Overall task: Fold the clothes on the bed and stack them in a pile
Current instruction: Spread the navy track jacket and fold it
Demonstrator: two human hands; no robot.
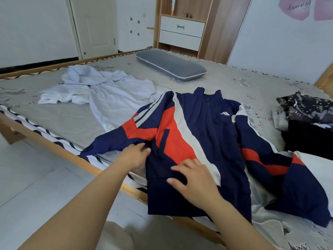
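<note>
Bed (59, 121) under jacket (201, 134), both hands flat.

The track jacket (201, 134) is navy blue with red panels, off-white bands and white stripes down the sleeves, plus a small white logo on the chest. The hooded garment (108, 91) is pale blue. The bed (59, 116) has a grey printed cover with a black-and-white striped edge. The pillow (171, 64) is grey with white piping. The bundle of clothes (306, 121) is black and grey, speckled white.
</note>
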